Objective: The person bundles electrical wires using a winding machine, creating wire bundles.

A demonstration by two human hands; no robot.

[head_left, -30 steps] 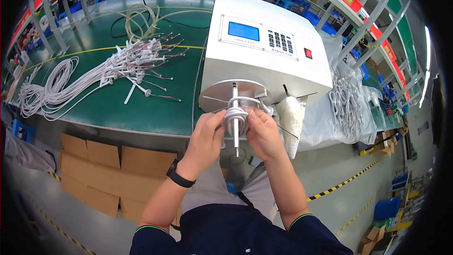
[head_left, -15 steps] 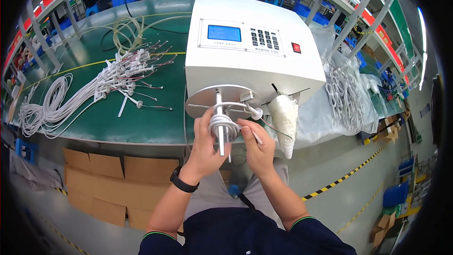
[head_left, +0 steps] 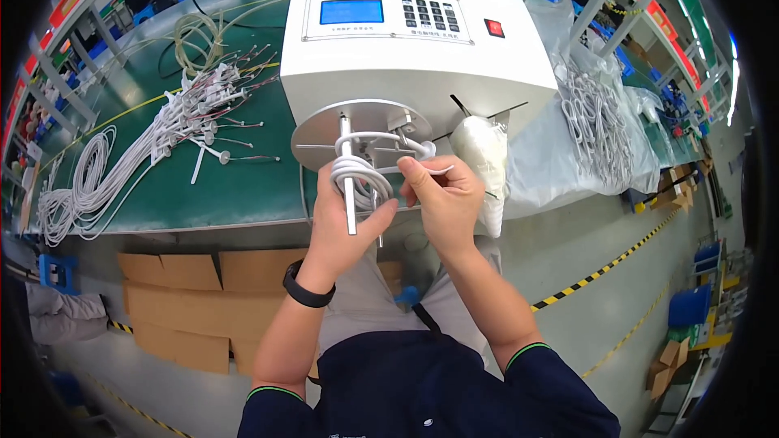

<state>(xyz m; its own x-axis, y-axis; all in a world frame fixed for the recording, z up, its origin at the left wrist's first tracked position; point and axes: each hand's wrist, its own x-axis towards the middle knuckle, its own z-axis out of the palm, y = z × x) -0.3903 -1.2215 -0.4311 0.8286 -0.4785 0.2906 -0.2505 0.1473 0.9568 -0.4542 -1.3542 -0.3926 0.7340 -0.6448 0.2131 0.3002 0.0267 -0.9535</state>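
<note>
Left hand (head_left: 330,231) wraps round the coiled, smooth white cable (head_left: 367,172); right hand (head_left: 449,207) pinches its end. I judge it light, springy, best gripped across all loops.

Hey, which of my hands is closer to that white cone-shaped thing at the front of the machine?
Right. Your right hand is just left of the white cone-shaped thing; your left hand is farther left, at the coiled white cable.
</note>
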